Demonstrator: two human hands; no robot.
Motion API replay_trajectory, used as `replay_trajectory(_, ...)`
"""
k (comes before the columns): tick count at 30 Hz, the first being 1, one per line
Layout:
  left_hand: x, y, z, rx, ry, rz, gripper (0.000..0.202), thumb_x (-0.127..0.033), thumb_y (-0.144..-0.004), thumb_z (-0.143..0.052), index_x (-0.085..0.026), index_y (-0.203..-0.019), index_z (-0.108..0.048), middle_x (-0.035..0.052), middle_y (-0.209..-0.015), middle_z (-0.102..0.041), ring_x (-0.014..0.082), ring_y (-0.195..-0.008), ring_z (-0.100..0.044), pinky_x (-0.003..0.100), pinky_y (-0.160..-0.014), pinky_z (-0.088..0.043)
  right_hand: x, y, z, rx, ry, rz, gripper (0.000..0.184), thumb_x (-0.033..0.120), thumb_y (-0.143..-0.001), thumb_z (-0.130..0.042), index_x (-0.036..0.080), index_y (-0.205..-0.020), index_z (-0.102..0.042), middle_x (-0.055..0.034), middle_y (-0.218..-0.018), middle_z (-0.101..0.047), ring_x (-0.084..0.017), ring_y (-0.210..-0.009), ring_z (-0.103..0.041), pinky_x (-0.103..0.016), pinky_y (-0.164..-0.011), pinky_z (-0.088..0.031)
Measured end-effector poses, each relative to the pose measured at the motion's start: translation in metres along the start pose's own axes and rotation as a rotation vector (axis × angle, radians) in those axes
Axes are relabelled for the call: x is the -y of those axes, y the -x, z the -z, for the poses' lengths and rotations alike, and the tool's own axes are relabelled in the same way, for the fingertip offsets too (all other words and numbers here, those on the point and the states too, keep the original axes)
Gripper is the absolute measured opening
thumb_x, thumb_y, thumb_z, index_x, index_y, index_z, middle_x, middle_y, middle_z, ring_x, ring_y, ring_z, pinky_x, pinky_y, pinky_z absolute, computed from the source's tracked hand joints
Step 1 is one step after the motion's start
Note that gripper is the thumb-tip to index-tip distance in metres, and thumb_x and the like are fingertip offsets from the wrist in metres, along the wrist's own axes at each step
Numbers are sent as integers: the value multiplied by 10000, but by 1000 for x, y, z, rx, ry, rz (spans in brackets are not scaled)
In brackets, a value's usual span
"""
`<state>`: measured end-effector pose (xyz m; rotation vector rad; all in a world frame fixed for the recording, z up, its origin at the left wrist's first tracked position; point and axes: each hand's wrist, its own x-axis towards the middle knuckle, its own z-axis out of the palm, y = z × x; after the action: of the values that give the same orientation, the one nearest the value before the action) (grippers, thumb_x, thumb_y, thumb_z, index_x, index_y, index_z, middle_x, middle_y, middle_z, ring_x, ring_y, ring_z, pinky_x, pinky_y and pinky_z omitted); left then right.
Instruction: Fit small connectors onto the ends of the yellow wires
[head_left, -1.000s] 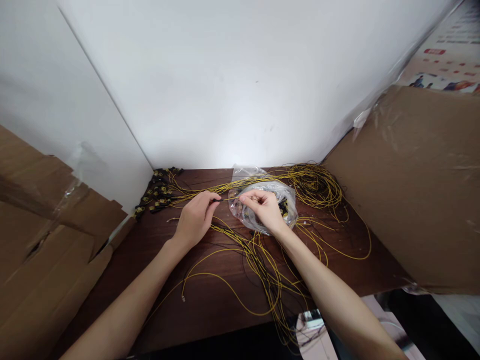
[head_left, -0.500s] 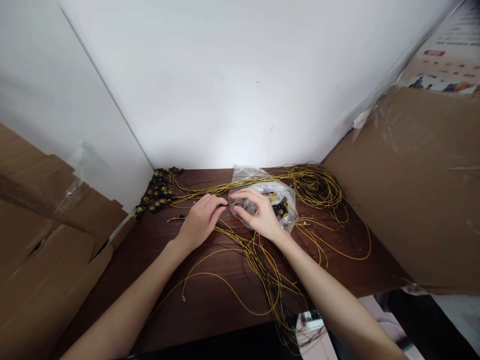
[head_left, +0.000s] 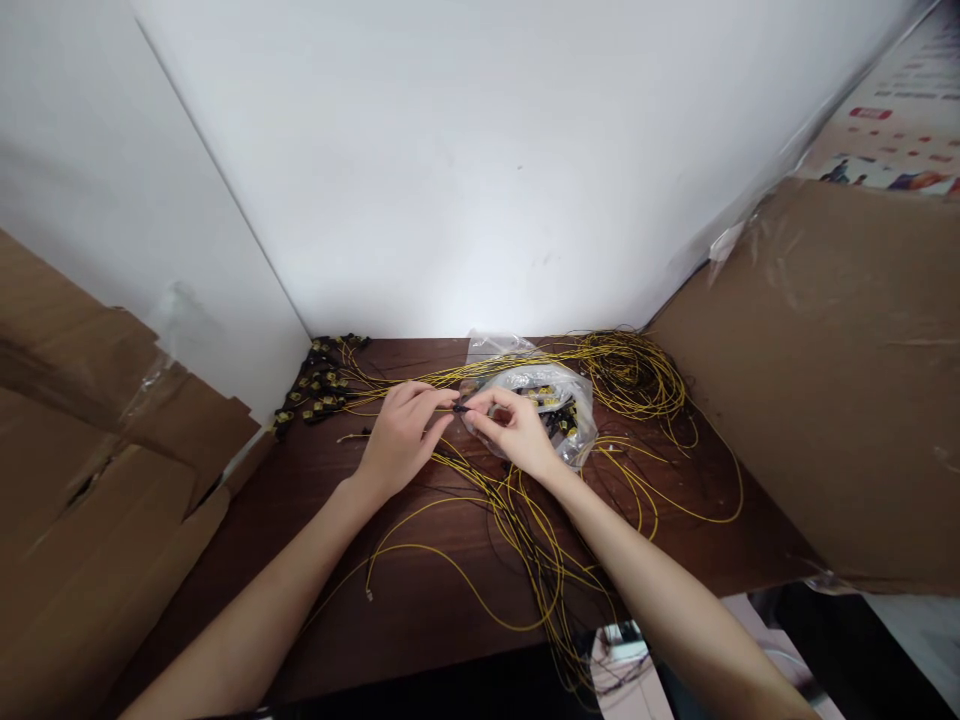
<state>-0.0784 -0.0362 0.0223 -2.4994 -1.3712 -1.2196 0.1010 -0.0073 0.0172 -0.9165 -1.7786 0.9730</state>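
My right hand point(head_left: 517, 428) pinches a small black connector point(head_left: 460, 408) between thumb and fingertips, above the middle of the table. Just left of it is my left hand point(head_left: 401, 440), its thumb and forefinger apart near the connector's other end. A thin wire seems to run from the connector toward the left fingers, too fine to follow. Behind and under my right hand lies a clear plastic bag point(head_left: 582, 392) holding small black parts with yellow labels. Below both hands, a loose bundle of yellow and black wires point(head_left: 525, 540) spreads toward the table's front edge.
Small black-and-yellow parts point(head_left: 319, 385) sit at the table's back left, with wires leading right to a coil point(head_left: 634, 370). Cardboard point(head_left: 97, 470) stands on the left, and a large cardboard sheet point(head_left: 840, 380) on the right. A white wall point(head_left: 480, 180) closes the back.
My right fingertips have closed on the black connector, which now shows more plainly. My left thumb and forefinger have parted from their pinch. The view has shifted slightly.
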Motion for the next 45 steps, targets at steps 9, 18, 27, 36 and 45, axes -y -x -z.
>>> replay_trajectory(9, 5, -3, 2, -29, 131, 145, 256, -83, -769, -535, -181, -1002, -577, 57, -1002, -645, 214, -988, -544, 430, -891, -429, -1, -2, 3, -77, -86, -48, 149, 275, -746, -621, 153, -827, -650, -29, -757, -619, -128, -695, -546, -262, -685, -441)
replay_trajectory(18, 13, -7, 0, -248, 718, 566, 290, -184, -701, -623, -142, -983, -569, 57, -887, -645, 147, -822, -619, 328, -819, -502, -5, -4, 5, -123, -77, -34, 164, 287, -737, -623, 152, -826, -648, -26, -738, -618, -130, -683, -534, -268, -690, -442)
replay_trajectory(27, 8, -12, 5, -370, 1167, 908, 341, -215, -585, -763, -113, -879, -624, 34, -786, -654, 115, -704, -628, 314, -768, -526, -3, -3, 4, -107, -54, -3, 127, 247, -732, -620, 157, -817, -650, -27, -737, -616, -132, -680, -544, -268, -671, -440)
replay_trajectory(36, 5, -13, 7, -348, 1160, 979, 325, -259, -562, -785, -87, -816, -676, 46, -711, -661, 111, -671, -602, 256, -665, -505, -2, -2, 4, -73, 18, 26, 118, 216, -738, -616, 157, -833, -654, -31, -770, -629, -128, -683, -547, -256, -653, -433)
replay_trajectory(45, 4, -13, 6, -351, 1065, 955, 312, -297, -573, -773, -102, -791, -664, 40, -726, -653, 111, -666, -590, 232, -614, -489, -4, -1, 3, -38, 69, 26, 115, 219, -736, -625, 169, -835, -656, -23, -755, -620, -125, -677, -552, -243, -615, -427)
